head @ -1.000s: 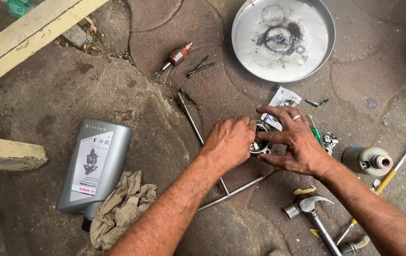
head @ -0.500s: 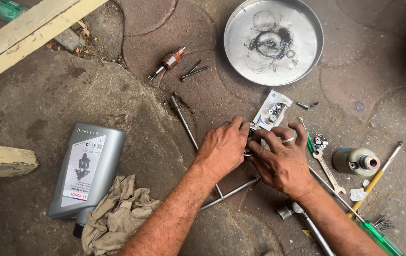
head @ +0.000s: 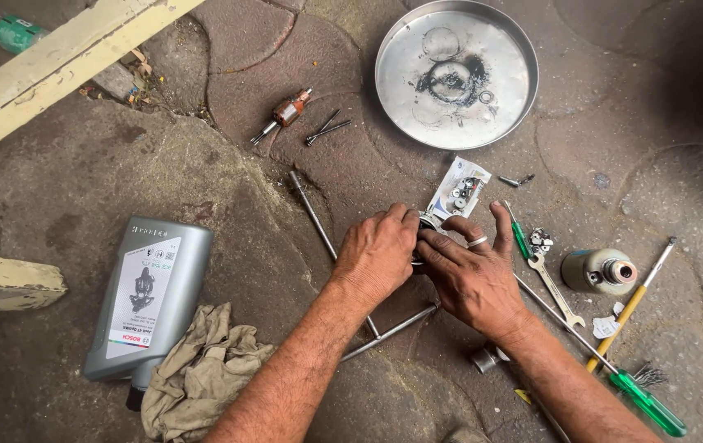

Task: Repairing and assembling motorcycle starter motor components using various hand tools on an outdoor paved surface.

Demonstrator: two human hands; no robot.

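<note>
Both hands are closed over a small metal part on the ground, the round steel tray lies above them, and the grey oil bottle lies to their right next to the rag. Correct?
Not quite. In the head view the grey oil bottle lies to the left of the hands, next to the rag. The rest holds: left hand and right hand cover the small metal part, with the round steel tray above.

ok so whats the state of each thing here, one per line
left hand: closed over a small metal part, mostly hidden
right hand: fingers spread on the same part
round metal tray: flat on the ground, rings inside
grey bottle: lying on its side
rag: crumpled
green-handled screwdriver: lying flat
</note>
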